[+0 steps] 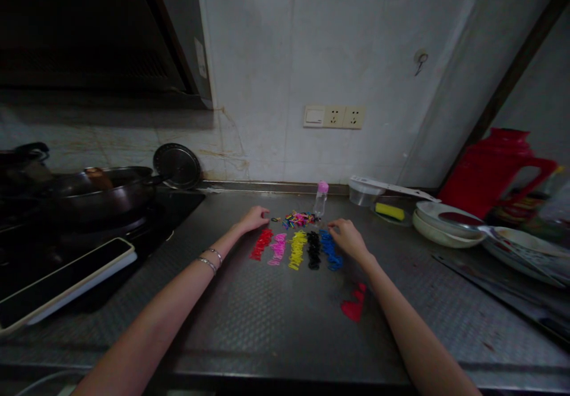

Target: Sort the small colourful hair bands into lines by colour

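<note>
since each colour sits in its own row on the tabletop (pixel 249 319), gaps likely keep them from mixing: red pieces (pixel 261 244), pink pieces (pixel 278 247), yellow pieces (pixel 297 249), black pieces (pixel 313 250), blue pieces (pixel 330 250). mixed pile (pixel 297 219) just behind rows, central, so probably reachable from both sides. left hand (pixel 255 218) near red, right hand (pixel 351 239) beside blue, both curled; can't tell if either grip pinches anything. clear bottle (pixel 319 202) upright by pile; sponge (pixel 389 211) and bowls (pixel 440 235) off right, maybe out of the way.

Two thin silvery bracelets (pixel 208 262) circle the left wrist (pixel 226 243); forearms (pixel 401 310) and hands (pixel 348 238) are bare.
</note>
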### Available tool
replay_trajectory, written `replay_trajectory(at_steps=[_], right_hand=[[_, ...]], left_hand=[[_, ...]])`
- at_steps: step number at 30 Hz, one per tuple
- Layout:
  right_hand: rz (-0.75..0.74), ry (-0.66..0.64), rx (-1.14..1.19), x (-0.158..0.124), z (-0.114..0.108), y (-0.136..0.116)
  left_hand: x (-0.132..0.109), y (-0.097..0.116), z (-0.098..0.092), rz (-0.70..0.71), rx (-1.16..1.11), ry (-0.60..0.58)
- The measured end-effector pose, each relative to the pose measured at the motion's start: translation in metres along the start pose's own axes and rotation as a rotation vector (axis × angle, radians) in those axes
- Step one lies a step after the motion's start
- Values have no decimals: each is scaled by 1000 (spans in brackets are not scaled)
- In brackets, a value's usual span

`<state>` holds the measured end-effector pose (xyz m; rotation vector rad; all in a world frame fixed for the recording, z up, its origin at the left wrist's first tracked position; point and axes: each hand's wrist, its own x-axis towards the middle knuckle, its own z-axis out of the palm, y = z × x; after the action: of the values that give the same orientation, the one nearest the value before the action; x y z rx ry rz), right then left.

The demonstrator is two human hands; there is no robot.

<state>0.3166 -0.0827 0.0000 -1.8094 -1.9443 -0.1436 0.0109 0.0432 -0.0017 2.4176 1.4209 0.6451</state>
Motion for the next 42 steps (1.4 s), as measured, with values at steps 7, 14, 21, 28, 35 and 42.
replay_trajectory(at_steps=[7,14,21,28,35,42], right_hand=[[112,8,66,5,7,13],[141,-30,76,21,-2,19],[35,-93,-15,23,-24,14],[-54,-156,-98,16,-32,1],[-101,-177,-139,10,-40,-11],[-107,-209,-177,18,-38,-10]], left_hand=[[6,13,5,19,76,-73],[6,15,3,34,67,-44],[2,48,0,206,-42,13],[-12,111,13,377,-127,-61],[-35,140,31,351,25,-185],[-43,129,29,302,-54,-140]])
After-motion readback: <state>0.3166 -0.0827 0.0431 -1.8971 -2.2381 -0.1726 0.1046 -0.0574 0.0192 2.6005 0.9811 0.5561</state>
